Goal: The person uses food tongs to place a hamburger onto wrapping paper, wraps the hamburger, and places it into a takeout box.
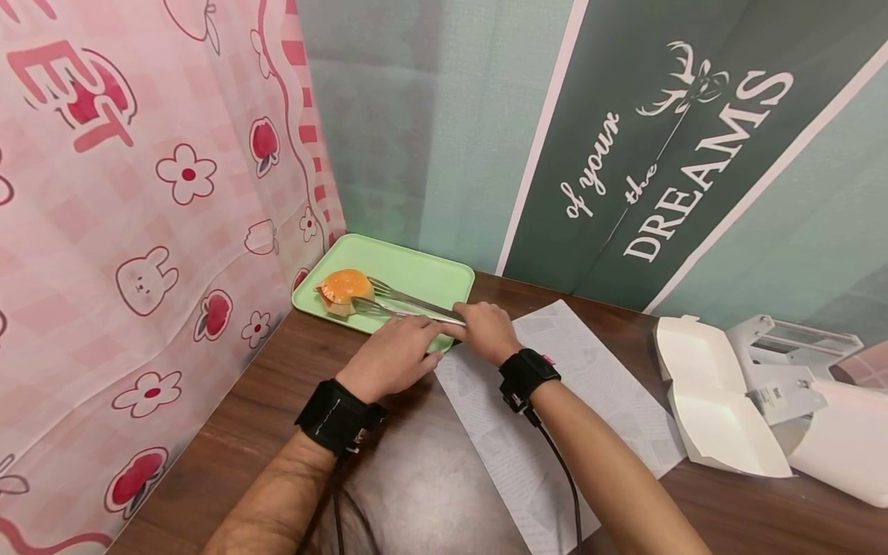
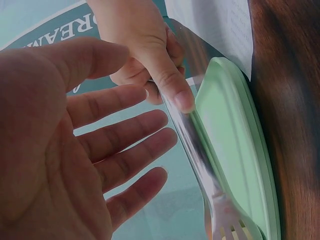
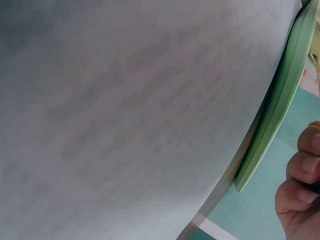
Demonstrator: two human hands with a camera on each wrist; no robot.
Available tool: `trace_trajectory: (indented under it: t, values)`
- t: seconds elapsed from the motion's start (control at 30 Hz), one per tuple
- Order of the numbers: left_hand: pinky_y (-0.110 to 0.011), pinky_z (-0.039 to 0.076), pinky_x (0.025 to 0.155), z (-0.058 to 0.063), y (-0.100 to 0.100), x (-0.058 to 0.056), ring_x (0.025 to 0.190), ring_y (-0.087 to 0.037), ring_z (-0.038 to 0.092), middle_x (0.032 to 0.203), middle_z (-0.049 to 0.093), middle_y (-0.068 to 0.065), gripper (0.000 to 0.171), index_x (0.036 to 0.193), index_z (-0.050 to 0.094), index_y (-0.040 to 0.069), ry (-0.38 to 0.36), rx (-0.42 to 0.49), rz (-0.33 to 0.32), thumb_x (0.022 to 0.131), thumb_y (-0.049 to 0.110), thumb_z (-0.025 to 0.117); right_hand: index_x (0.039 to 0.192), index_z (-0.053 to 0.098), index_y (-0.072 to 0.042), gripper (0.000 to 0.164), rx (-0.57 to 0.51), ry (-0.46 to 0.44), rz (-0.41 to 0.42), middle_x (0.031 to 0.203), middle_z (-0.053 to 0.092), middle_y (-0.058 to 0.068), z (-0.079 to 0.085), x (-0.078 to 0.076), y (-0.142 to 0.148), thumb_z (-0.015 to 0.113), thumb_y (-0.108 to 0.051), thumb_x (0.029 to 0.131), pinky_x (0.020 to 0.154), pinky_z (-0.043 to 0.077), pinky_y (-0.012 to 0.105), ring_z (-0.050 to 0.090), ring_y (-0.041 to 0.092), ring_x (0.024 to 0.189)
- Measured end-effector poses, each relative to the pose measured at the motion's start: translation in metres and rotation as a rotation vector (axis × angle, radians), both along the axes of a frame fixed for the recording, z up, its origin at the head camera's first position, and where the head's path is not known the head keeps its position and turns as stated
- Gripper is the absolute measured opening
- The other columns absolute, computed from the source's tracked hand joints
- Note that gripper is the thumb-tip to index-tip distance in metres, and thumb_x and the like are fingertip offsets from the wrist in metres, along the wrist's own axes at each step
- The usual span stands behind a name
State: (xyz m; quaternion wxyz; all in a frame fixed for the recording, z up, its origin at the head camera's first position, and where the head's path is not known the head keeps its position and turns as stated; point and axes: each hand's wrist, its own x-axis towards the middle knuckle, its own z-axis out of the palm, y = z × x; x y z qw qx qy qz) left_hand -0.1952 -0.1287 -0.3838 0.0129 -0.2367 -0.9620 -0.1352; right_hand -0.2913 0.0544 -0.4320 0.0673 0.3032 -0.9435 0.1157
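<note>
item 1, step in hand: the person is apparently working a pair of metal tongs (image 1: 418, 302) with fork-like tips at a bun (image 1: 347, 285), seemingly lining up or taking a grip. whether the tips are pinching or merely touching it, cannot tell.

item 2, hands: the right hand (image 1: 486, 327) is holding the tongs by the handle end, its thumb lying along the metal. the left hand (image 1: 390, 356) is holding nothing, its fingers spreading apart and nearly straight beside the tongs; contact with the metal, cannot tell.

item 3, next move: this is probably calling for the two tips to be pressing evenly on the bun's sides before any lifting, since a rounded, glossy top may be slipping or squashing under uneven pressure.

item 4, tray (image 1: 430, 274), light green, low-rimmed: it is carrying the bun toward its left end, and the tongs' tips are reaching in over it from the right.

item 5, box (image 1: 731, 432), white, folding, unlatched: it is lying spread at the right of the desk (image 1: 253, 401), showing plain white inner faces.

item 6, sheet (image 1: 603, 385), pale grey, printed: it is lying on the desk between tray and box, partly under the right forearm.
</note>
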Motion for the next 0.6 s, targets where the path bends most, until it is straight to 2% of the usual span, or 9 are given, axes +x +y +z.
trace_trajectory:
  t: [0.13,0.33,0.6]
  values:
    - [-0.051,0.045,0.109,0.001,0.003,0.0,0.135,-0.029,0.055,0.14,0.062,-0.008,0.044,0.145,0.056,0.02,0.013,-0.003,-0.006,0.102,0.028,0.061,0.077,0.057,-0.014,0.043,-0.045,0.008,-0.013,0.056,0.045,0.0,0.0,0.002,0.01,0.066,-0.053,0.092,0.05,0.028,0.028,0.049,0.018,0.052]
    - [-0.051,0.046,0.107,0.002,0.007,0.001,0.135,-0.029,0.055,0.14,0.062,-0.01,0.042,0.141,0.059,0.014,0.02,0.0,-0.009,0.101,0.028,0.062,0.075,0.054,-0.014,0.042,-0.108,0.007,-0.022,0.056,0.04,-0.003,0.001,0.008,0.028,0.069,-0.05,0.091,0.049,0.025,0.026,0.042,0.014,0.05]
    - [-0.052,0.044,0.109,0.004,0.007,0.003,0.133,-0.03,0.056,0.141,0.061,-0.012,0.042,0.139,0.06,0.009,-0.012,0.0,0.007,0.101,0.029,0.061,0.075,0.053,-0.013,0.044,-0.107,0.017,-0.048,0.055,0.032,-0.004,0.004,0.017,0.055,0.071,-0.051,0.089,0.049,0.021,0.027,0.036,0.013,0.047]
